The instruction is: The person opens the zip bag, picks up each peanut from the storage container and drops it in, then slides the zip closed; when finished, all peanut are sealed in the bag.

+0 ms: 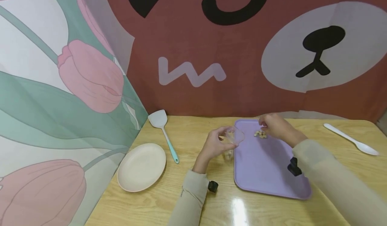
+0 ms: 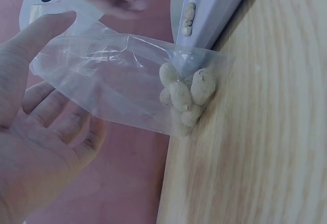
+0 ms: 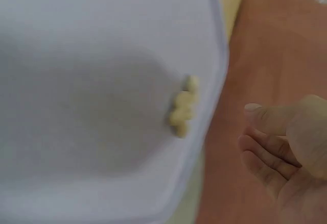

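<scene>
My left hand point(image 1: 215, 144) holds a clear plastic bag point(image 2: 110, 60) near its mouth, thumb on one side and fingers on the other. Peanuts in their shells point(image 2: 180, 95) fill the bag's bottom corner, low by the table. A purple tray point(image 1: 266, 167) lies just right of the bag. On its far part sits a small pile of peanuts point(image 1: 260, 134). Above and beside that pile is my right hand point(image 1: 278, 126), its fingers loosely bent. In the right wrist view, nothing shows between the thumb and fingers point(image 3: 271, 119) of that hand.
To the left, a cream plate point(image 1: 141, 167) lies on the wooden table point(image 1: 193, 132), with a white and turquoise spatula point(image 1: 164, 132) beyond it. A white spoon point(image 1: 350, 138) lies right of the tray. A printed cloth point(image 1: 187, 98) hangs behind the table.
</scene>
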Action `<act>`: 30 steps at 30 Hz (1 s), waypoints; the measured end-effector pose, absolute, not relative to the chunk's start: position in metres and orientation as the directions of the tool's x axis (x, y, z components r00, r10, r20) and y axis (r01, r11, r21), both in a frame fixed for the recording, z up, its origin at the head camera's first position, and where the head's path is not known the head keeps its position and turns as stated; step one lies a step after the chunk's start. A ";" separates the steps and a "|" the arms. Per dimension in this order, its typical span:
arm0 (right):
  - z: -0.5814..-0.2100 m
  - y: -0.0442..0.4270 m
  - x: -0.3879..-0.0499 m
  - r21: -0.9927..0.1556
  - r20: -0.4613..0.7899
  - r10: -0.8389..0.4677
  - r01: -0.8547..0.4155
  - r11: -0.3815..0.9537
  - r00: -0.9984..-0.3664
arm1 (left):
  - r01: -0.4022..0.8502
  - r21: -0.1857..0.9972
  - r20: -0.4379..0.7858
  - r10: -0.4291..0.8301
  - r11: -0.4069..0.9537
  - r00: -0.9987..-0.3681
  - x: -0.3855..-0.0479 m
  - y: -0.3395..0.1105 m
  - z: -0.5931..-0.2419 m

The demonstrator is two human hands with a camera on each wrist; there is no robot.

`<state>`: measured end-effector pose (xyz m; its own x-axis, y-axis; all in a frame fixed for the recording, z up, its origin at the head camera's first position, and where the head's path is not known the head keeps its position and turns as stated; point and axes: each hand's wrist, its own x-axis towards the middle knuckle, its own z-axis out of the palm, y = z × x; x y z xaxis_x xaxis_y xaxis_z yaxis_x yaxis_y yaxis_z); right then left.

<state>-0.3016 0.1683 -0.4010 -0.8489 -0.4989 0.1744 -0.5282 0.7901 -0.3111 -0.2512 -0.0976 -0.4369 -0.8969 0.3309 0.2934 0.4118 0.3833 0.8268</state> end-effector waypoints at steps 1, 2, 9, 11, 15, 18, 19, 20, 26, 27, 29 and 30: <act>-0.406 0.171 -0.303 -0.303 0.168 -0.504 -0.531 0.791 -0.847 | 0.414 0.826 0.296 0.331 0.382 -0.896 -0.252 -0.098 -0.437; -0.412 0.173 -0.305 -0.297 0.165 -0.511 -0.537 0.790 -0.844 | 0.415 0.827 0.297 0.331 0.379 -0.896 -0.252 -0.098 -0.437; -0.440 0.181 -0.309 -0.325 0.199 -0.540 -0.575 0.751 -0.818 | 0.416 0.830 0.300 0.333 0.371 -0.894 -0.253 -0.099 -0.440; -0.444 0.181 -0.309 -0.337 0.185 -0.535 -0.565 0.753 -0.824 | 0.419 0.830 0.304 0.332 0.369 -0.893 -0.253 -0.099 -0.440; -0.451 0.182 -0.311 -0.358 0.151 -0.523 -0.539 0.762 -0.839 | 0.425 0.827 0.309 0.334 0.369 -0.890 -0.254 -0.099 -0.441; -0.455 0.182 -0.311 -0.364 0.159 -0.517 -0.537 0.761 -0.841 | 0.422 0.826 0.305 0.334 0.373 -0.892 -0.254 -0.099 -0.440; -0.455 0.182 -0.311 -0.365 0.165 -0.515 -0.537 0.761 -0.841 | 0.421 0.827 0.303 0.334 0.374 -0.893 -0.254 -0.099 -0.439; -0.456 0.182 -0.310 -0.366 0.172 -0.511 -0.536 0.760 -0.842 | 0.419 0.827 0.301 0.333 0.374 -0.893 -0.254 -0.099 -0.439; -0.456 0.181 -0.309 -0.370 0.176 -0.488 -0.517 0.772 -0.855 | 0.411 0.829 0.293 0.333 0.379 -0.896 -0.254 -0.099 -0.437; -0.456 0.181 -0.309 -0.371 0.172 -0.485 -0.513 0.774 -0.857 | 0.413 0.828 0.294 0.334 0.380 -0.896 -0.254 -0.099 -0.437; -0.457 0.181 -0.309 -0.375 0.163 -0.483 -0.507 0.776 -0.860 | 0.415 0.827 0.295 0.335 0.379 -0.895 -0.254 -0.099 -0.438; -0.457 0.181 -0.309 -0.379 0.159 -0.481 -0.503 0.776 -0.862 | 0.415 0.827 0.295 0.335 0.379 -0.895 -0.254 -0.099 -0.438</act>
